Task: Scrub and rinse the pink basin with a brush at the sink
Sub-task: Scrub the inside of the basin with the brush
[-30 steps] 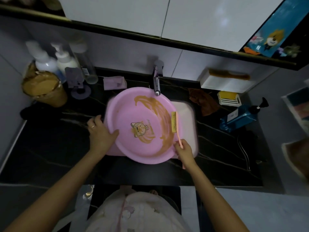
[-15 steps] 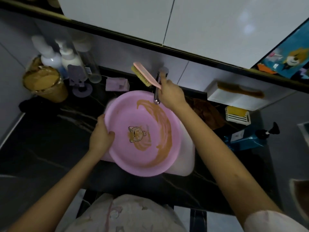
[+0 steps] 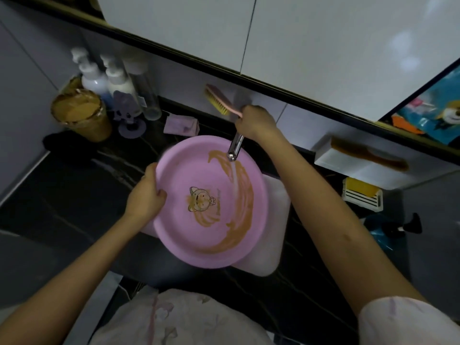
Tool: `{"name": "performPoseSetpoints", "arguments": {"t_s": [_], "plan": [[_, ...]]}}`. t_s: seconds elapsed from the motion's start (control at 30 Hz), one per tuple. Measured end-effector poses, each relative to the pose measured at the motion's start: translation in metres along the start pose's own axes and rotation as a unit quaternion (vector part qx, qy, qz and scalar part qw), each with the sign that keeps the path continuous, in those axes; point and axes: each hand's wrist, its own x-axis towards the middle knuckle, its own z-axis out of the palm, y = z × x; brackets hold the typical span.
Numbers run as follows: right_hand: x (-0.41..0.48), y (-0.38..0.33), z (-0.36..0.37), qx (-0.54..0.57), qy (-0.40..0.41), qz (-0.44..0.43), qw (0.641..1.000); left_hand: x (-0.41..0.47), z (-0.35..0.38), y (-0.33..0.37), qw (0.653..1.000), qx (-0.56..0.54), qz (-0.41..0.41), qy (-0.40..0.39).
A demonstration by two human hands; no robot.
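The left hand (image 3: 145,195) gripped the round pink plastic basin's (image 3: 211,235) rim; the right hand (image 3: 256,120), arm outstretched, held the pink-handled, yellow-bristled brush (image 3: 220,100) raised.

No legible text noted. Small script beside the cartoon print in the pink basin (image 3: 179,170): too blurred to read. Label on the clear bottle (image 3: 149,95): too small to read.

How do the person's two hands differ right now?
The left hand grips the pink basin by its rim, while the right hand holds the brush by its handle. The left hand sits at the basin's left edge; the right hand is farther back, over the tap, with the brush clear of the basin. Both have fingers curled round something.
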Motion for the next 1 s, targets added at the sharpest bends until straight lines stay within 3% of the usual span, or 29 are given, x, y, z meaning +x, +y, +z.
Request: {"name": "performPoseSetpoints", "arguments": {"t_s": [0.2,0.37,0.43,0.53,0.6,0.67,0.73,0.8,0.87,1.0], "plan": [[-0.016,0.004,0.033,-0.034,0.081,-0.025,0.996,-0.002,-0.002,0.001,0.999,-0.03,-0.001,-0.014],[-0.029,0.008,0.032,0.03,0.047,-0.025,0.998,-0.006,-0.004,0.002,0.996,-0.093,0.003,-0.012],[-0.056,0.01,0.037,0.035,0.077,-0.047,0.995,-0.005,-0.005,0.003,0.993,-0.115,0.004,-0.001],[-0.126,0.014,0.067,0.194,0.114,-0.051,0.973,-0.007,-0.004,0.002,0.989,-0.149,0.001,0.02],[-0.162,0.03,0.093,0.261,0.057,-0.038,0.963,-0.008,-0.004,0.002,0.984,-0.174,0.0,0.032],[-0.178,0.049,0.113,0.292,-0.074,0.005,0.953,-0.009,-0.004,0.002,0.981,-0.191,0.008,0.034],[-0.177,0.064,0.126,0.256,-0.162,0.069,0.95,-0.01,-0.006,0.006,0.979,-0.199,0.021,0.027],[-0.167,0.072,0.13,0.143,-0.158,0.093,0.972,-0.01,-0.009,0.01,0.981,-0.189,0.034,0.014],[-0.152,0.072,0.132,0.011,-0.127,0.06,0.99,-0.007,-0.012,0.017,0.986,-0.159,0.042,0.005],[-0.123,0.058,0.136,-0.119,-0.147,0.04,0.981,-0.004,-0.01,0.027,0.99,-0.131,0.042,0.002]]}}
